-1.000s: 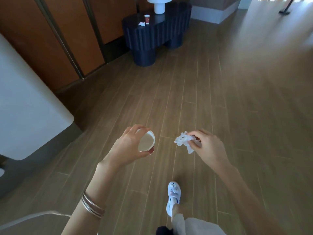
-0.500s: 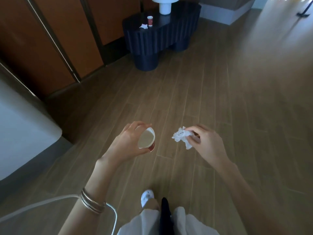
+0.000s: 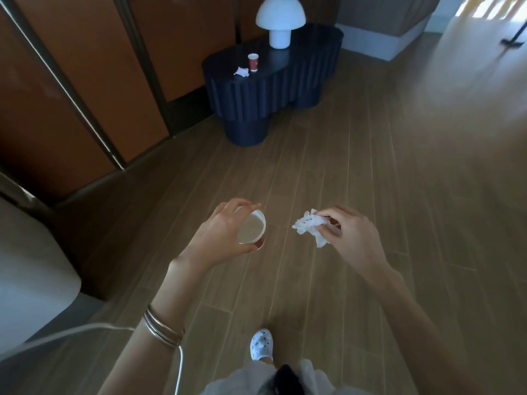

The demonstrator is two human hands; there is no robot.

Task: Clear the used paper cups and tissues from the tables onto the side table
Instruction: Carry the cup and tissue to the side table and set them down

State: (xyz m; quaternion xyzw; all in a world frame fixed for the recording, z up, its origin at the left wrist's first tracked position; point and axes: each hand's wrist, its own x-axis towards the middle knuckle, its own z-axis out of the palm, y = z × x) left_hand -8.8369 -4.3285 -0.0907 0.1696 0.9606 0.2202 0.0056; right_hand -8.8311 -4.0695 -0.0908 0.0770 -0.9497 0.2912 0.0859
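My left hand (image 3: 218,233) grips a red paper cup (image 3: 252,231), tilted so its pale inside faces me. My right hand (image 3: 353,236) pinches a crumpled white tissue (image 3: 309,226). Both are held over the wooden floor at waist height. Ahead stands a dark blue ribbed side table (image 3: 273,84). On its top sit another red paper cup (image 3: 253,62), upright, and a crumpled tissue (image 3: 241,72) just left of it.
A white mushroom lamp (image 3: 280,21) stands on the side table behind the cup. Orange-brown wall panels (image 3: 85,81) run along the left. A white rounded furniture edge (image 3: 31,280) is at the lower left, with a white cable (image 3: 85,329) near my left arm.
The side table has come closer and lower in view as I walk toward it. The white furniture at left has slid back. My hands keep the cup and tissue.
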